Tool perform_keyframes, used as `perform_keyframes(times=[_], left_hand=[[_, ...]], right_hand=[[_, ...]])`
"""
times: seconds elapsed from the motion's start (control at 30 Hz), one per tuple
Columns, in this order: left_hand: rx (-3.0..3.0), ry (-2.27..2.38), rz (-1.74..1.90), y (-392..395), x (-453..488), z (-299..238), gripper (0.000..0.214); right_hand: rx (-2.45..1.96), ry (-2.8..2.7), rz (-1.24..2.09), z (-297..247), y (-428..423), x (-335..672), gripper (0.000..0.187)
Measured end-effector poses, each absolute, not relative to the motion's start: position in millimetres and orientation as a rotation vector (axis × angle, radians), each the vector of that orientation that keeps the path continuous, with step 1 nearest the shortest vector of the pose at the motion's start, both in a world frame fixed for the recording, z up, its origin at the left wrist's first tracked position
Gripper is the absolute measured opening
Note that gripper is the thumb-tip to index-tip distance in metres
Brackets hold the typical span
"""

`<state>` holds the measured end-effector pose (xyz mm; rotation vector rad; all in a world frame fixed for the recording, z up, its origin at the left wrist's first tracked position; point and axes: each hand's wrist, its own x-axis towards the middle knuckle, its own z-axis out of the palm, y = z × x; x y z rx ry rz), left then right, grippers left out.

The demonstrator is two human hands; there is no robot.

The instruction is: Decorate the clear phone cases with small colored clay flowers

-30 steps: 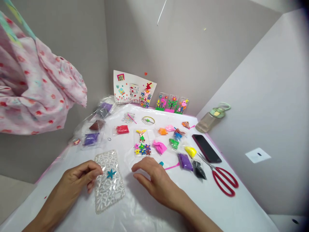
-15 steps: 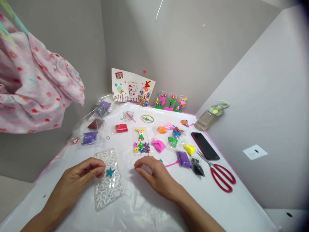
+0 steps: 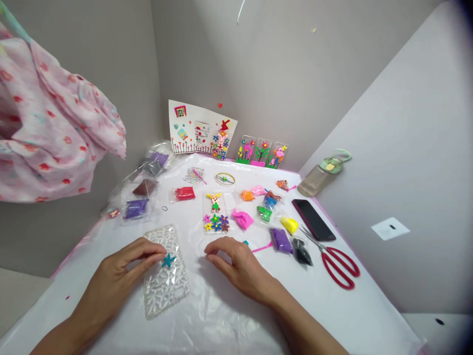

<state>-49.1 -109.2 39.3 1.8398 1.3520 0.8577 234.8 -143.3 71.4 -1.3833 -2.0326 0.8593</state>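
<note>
My left hand [image 3: 121, 271] rests on the left side of a clear patterned phone case [image 3: 165, 283], its fingertips pinched at a small teal clay flower [image 3: 168, 260] stuck on the case. My right hand [image 3: 236, 264] lies on the white table [image 3: 221, 315] just right of the case, fingers curled and loosely apart, holding nothing. A second clear case [image 3: 215, 213] decorated with a clay rabbit and flowers lies beyond my right hand.
Small bags of coloured clay [image 3: 280, 240] are scattered across the middle. Red scissors [image 3: 338, 264] and a dark phone [image 3: 313, 226] lie at the right, a bottle [image 3: 321, 177] behind them. Decorated cases [image 3: 262, 155] and a card [image 3: 201, 130] lean on the back wall. Pink cloth [image 3: 51, 133] hangs left.
My left fingers have moved right along the case to the teal flower. My right hand has shifted slightly.
</note>
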Motion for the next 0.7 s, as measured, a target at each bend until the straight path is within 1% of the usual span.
perform_keyframes(times=[0.13, 0.7], left_hand=[[1.927, 1.259, 0.864, -108.0, -50.3, 29.2, 0.032], [2.191, 1.119, 0.937, -104.0, -55.0, 5.6, 0.019]], right_hand=[[-1.365, -2.049, 0.860, 70.7, -143.3, 235.2, 0.012], [-1.328, -2.100, 0.835, 69.1, -142.6, 235.1, 0.012]])
